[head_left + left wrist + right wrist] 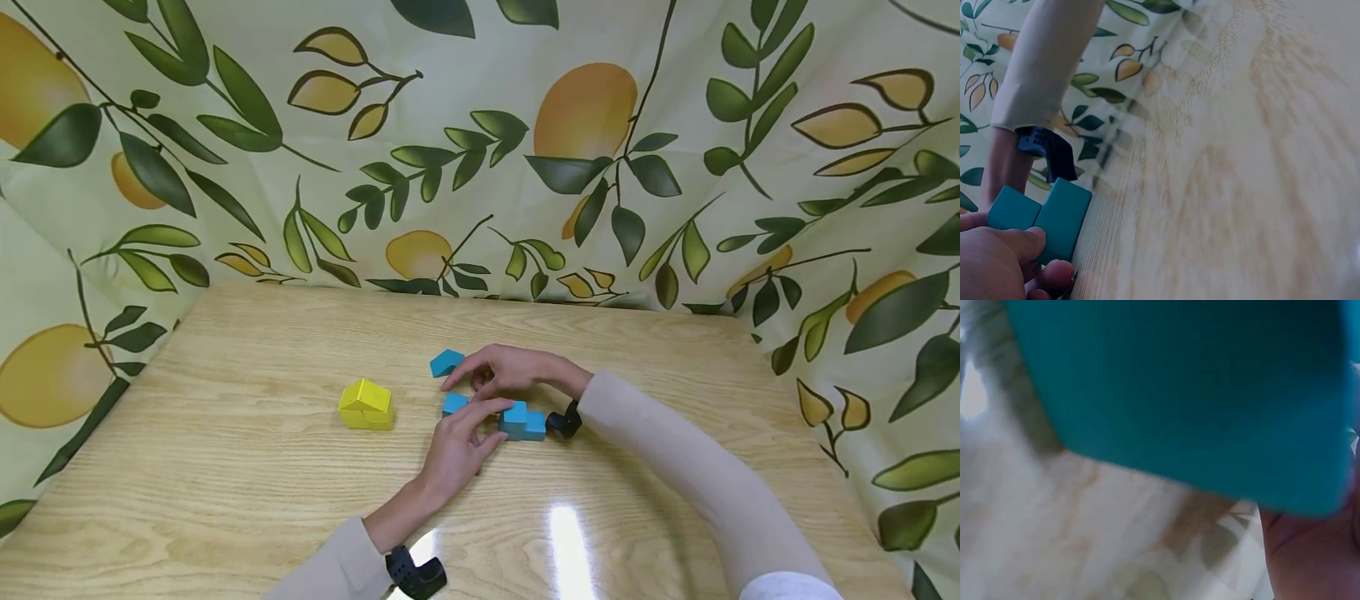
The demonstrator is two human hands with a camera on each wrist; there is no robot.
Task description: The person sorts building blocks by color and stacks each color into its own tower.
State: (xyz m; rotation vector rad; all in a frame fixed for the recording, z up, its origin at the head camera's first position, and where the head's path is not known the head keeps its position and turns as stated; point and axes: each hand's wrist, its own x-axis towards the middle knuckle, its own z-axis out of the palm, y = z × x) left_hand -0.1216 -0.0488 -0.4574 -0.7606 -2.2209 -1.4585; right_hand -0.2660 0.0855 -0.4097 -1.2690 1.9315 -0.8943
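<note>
My left hand pinches a small stack of blue blocks between thumb and fingers. In the left wrist view two teal-blue blocks sit side by side, with the left thumb against them. My right hand reaches over from the right with its index finger extended. Its fingertip lies just below a blue house-shaped block; whether they touch is unclear. Another blue block lies between the hands, partly hidden. A large blurred blue block face fills the right wrist view.
A yellow house-like stack of blocks stands left of the hands. The wooden table extends on all sides, with a leaf-and-fruit patterned cloth behind it. A black wrist camera sits close beside the blue stack.
</note>
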